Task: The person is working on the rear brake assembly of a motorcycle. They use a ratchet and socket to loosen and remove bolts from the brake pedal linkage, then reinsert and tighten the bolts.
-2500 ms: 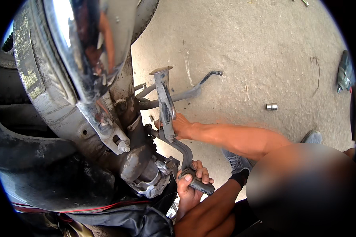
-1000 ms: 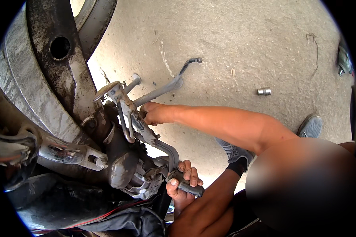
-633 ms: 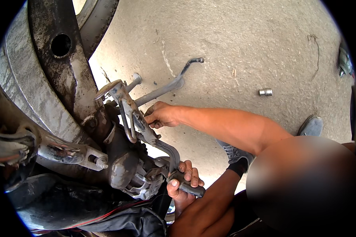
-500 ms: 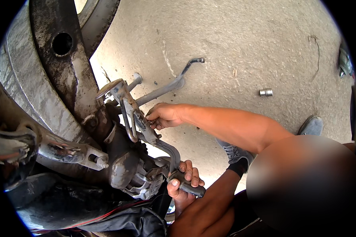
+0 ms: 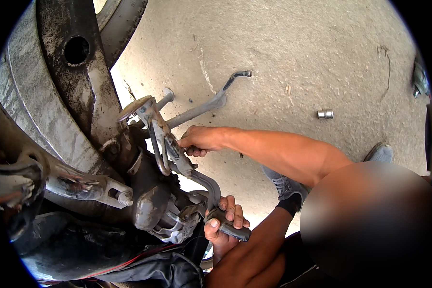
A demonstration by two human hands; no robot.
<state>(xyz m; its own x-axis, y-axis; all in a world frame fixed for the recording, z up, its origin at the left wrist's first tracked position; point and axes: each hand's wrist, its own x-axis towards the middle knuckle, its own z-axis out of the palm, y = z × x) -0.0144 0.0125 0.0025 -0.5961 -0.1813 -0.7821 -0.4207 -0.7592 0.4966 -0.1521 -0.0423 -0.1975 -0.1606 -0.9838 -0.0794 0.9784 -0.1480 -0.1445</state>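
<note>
A motorcycle's grimy metal footrest bracket (image 5: pixel 164 137) stands at the left, with a curved bar running down to a black rubber footpeg (image 5: pixel 235 232). My left hand (image 5: pixel 224 222) is wrapped round the footpeg, thumb on the near side and fingers over the top. At the bracket's right side, my right hand (image 5: pixel 199 140) is closed, thumb and fingertips pressed in against the metal. What these fingertips pinch is hidden by the hand and the bracket. A grey stand leg (image 5: pixel 197 109) reaches out just beyond my right hand.
A silver socket (image 5: pixel 325 114) lies on the concrete floor (image 5: pixel 293 53) to the right. The motorcycle's swingarm (image 5: pixel 77 77) and tyre (image 5: pixel 122 33) are at upper left, its engine parts (image 5: pixel 170 218) below the bracket. My grey shoes (image 5: pixel 284 185) are on the floor.
The view has shifted very slightly. My right hand's fingers have curled a little at the same spot on the bracket. My left hand keeps its grip on the footpeg.
</note>
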